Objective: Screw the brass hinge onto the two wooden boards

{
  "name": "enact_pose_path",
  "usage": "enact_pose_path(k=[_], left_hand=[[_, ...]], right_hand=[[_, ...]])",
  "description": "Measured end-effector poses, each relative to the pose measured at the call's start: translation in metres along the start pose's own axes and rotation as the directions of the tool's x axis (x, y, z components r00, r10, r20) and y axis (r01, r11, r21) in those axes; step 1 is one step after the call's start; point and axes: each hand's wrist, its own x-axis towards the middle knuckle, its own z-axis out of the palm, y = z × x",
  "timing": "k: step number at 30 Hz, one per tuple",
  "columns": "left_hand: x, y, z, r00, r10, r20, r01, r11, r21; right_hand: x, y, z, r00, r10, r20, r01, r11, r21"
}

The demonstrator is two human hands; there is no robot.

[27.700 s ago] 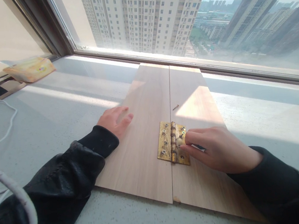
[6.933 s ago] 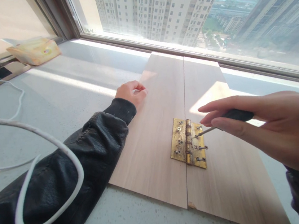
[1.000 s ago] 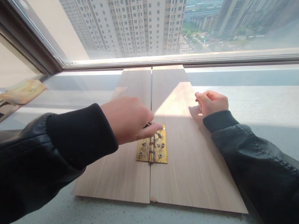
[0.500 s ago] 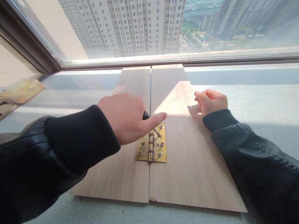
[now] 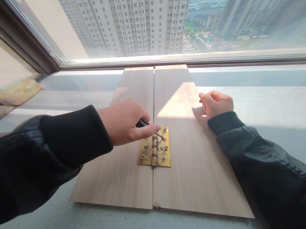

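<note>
My left hand [image 5: 127,121] is wrapped round the black handle of a screwdriver [image 5: 143,122], whose metal shaft slants down to the upper right part of a brass hinge [image 5: 154,151]. Several screws sit in the hinge, which lies across the seam of two pale wooden boards, the left board [image 5: 116,178] and the right board [image 5: 193,169]. At the right board's outer edge rests my right hand [image 5: 217,103], its fingers curled in; whether anything is inside them is hidden.
The boards lie on a speckled white sill [image 5: 281,113] against the window frame [image 5: 219,65]. A yellow packet [image 5: 18,93] is at the far left. Tall buildings show beyond the glass.
My left hand has shifted slightly left and turned, so more of the black screwdriver handle shows. The right hand has stayed where it was.
</note>
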Motion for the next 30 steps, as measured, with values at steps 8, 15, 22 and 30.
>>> enact_pose_path(k=[8, 15, 22, 30], left_hand=[[-0.002, 0.010, 0.004, 0.965, -0.252, -0.073, 0.258, 0.962, 0.086], [0.008, 0.030, -0.001, 0.959, -0.221, -0.180, 0.265, 0.922, 0.281], [0.006, 0.016, 0.000, 0.992, 0.079, -0.100, -0.035, 0.925, 0.377], [0.007, 0.031, -0.002, 0.964, -0.222, -0.147, 0.260, 0.901, 0.347]], right_hand=[[0.000, 0.007, -0.003, 0.995, -0.035, 0.095, 0.038, 0.999, -0.031], [0.001, 0.004, -0.002, 0.997, -0.006, 0.082, 0.009, 0.999, -0.032], [-0.001, -0.003, 0.001, 1.000, 0.008, 0.008, -0.008, 1.000, 0.006], [-0.002, -0.003, 0.001, 1.000, 0.007, 0.005, -0.007, 1.000, 0.003]])
